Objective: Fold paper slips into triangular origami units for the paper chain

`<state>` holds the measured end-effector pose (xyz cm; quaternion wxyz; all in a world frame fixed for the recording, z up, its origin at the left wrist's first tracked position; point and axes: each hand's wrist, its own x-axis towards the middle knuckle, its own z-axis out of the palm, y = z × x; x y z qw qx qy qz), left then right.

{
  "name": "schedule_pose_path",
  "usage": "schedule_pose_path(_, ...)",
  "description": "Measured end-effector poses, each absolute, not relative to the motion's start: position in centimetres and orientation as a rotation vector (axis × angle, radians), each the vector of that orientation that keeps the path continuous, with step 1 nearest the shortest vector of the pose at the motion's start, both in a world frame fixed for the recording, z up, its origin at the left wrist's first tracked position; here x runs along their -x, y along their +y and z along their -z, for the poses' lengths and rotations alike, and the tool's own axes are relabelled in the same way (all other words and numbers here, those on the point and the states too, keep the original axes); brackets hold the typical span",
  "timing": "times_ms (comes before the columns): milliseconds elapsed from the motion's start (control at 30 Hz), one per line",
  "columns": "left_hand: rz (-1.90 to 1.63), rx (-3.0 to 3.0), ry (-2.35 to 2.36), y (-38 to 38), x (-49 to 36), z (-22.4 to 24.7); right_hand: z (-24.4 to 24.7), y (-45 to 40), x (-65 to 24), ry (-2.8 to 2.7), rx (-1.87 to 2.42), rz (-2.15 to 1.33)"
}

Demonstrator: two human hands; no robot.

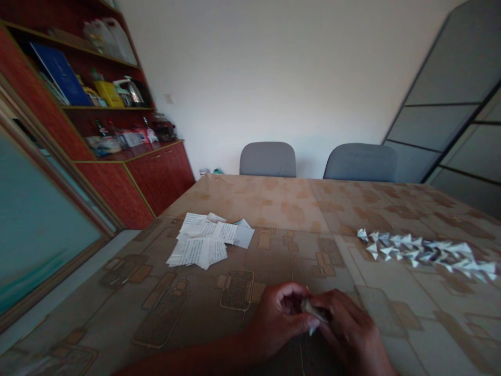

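Low over the near part of the table, my left hand [276, 318] and my right hand [348, 326] meet around a small folded piece of paper [314, 312]. Thumb and fingers of both hands pinch it, and most of it is hidden behind them. A white tip sticks out below my left thumb. To the left lies a loose pile of printed paper slips [203, 243]. On the right, several folded paper pieces [425, 251] with pointed corners stand close together in rows.
A patterned cloth covers the table [274, 203]. Two grey chairs [267, 159] stand at its far edge, before a white wall. At the left is a red-brown cabinet [160, 172] with bottles, a kettle and boxes on its shelves. Grey panelled doors [442, 89] rise at the right.
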<state>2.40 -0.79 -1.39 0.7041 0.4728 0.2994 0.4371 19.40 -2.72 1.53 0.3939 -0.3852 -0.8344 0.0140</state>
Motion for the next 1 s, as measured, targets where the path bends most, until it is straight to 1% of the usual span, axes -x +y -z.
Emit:
schedule_pose_path(267,-0.994,-1.162,0.773,-0.8,-2.3,1.0,-1.2,-2.6,-19.5,-2.115,0.966,-0.088)
schedule_pose_path(500,-0.997,-1.194,0.795,-0.8,-2.2,1.2,-2.0,-2.8,-20.1,-2.232,0.958,-0.326)
schedule_pose_path(733,-1.039,-1.227,0.877,-0.7,-2.4,0.9,-3.0,-2.9,-19.7,-2.269,0.96,-0.265)
schedule_pose_path(1000,-1.006,-1.318,0.9,-1.1,-2.5,0.4,-2.0,-2.8,-19.6,-2.164,0.965,-0.245)
